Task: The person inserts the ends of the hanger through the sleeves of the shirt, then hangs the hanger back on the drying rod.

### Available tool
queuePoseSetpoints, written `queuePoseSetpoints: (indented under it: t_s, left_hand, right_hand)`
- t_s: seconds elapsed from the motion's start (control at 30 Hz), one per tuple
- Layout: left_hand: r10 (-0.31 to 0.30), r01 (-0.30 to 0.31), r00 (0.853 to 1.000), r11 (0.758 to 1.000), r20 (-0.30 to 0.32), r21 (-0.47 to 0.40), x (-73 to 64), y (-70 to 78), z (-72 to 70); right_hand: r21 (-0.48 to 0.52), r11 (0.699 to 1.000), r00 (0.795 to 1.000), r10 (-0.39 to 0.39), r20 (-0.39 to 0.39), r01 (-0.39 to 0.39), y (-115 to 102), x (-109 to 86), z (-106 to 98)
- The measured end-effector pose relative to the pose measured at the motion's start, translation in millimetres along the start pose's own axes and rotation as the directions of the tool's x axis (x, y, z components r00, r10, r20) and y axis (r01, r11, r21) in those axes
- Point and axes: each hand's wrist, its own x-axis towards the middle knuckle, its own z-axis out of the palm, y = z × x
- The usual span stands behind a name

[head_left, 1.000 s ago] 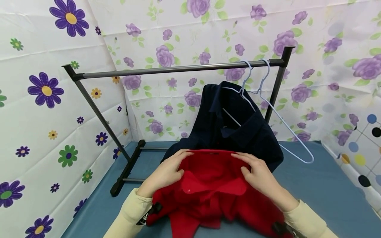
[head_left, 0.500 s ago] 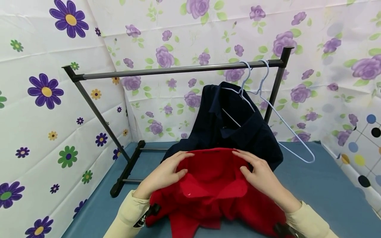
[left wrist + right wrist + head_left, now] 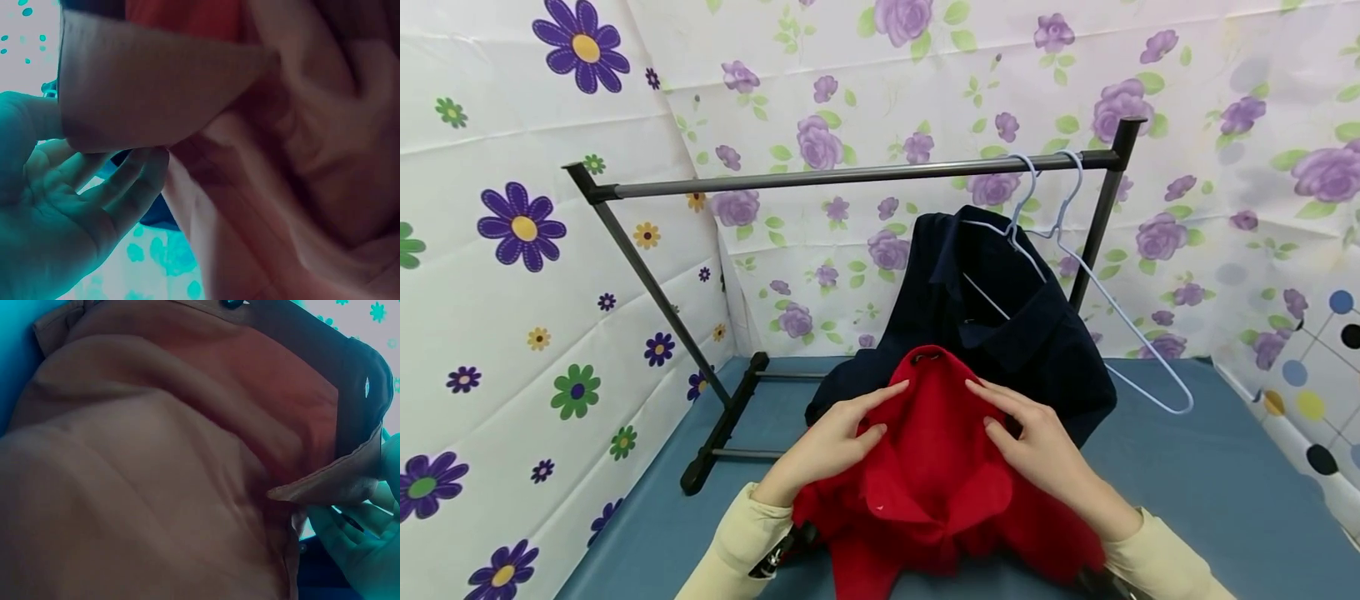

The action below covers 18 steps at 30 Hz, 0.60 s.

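Observation:
A red collared shirt (image 3: 936, 450) lies bunched in front of me, its neck opening facing up and the back of its collar raised into a peak. My left hand (image 3: 835, 446) pinches the collar's left side, and my right hand (image 3: 1033, 429) pinches the right side, thumbs towards the inside. In the left wrist view, the collar flap (image 3: 144, 87) lies across the fingers of the left hand (image 3: 69, 206). The right wrist view shows the right hand (image 3: 369, 544) at a collar corner, beside broad folds of the shirt (image 3: 137, 481). The fingers' far ends are partly hidden by cloth.
Behind the red shirt, a navy shirt (image 3: 906, 308) hangs on a pale wire hanger (image 3: 1024, 196) from a dark metal rack (image 3: 850, 175). A second pale hanger (image 3: 1138, 333) hangs bare on its right. Blue cloth (image 3: 1210, 492) covers the table; flowered sheets (image 3: 820, 75) stand behind.
Both hands have drawn a little closer together. Between them the collar's back edge has gone from a wide, nearly straight line to a narrow peak rising in front of the navy shirt.

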Motion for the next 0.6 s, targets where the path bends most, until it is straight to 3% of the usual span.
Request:
queuePoseSetpoints:
  t_s: [0.17, 0.3, 0.47, 0.6]
  left_hand:
    - [0.049, -0.048, 0.999, 0.998, 0.005, -0.050, 3.0, 2.7, 4.9]
    - [0.070, -0.075, 0.996, 0.991, -0.048, -0.107, 2.8, 2.4, 8.8]
    - [-0.023, -0.021, 0.985, 0.968, -0.173, -0.249, 2.5, 1.6, 11.2]
    - [-0.141, 0.058, 0.956, 0.951, -0.258, -0.303, 4.6, 1.8, 10.5]
  right_hand:
    - [0.019, 0.999, 0.999, -0.044, -0.006, 0.044, -2, 1.1, 8]
    - [0.025, 0.997, 0.997, -0.073, -0.002, 0.073, -2, 1.4, 12]
    - [0.014, 0.999, 0.999, -0.033, -0.010, 0.033, -1, 0.0, 8]
    - [-0.002, 1.000, 1.000, -0.005, -0.019, 0.005, -1, -0.2, 2]
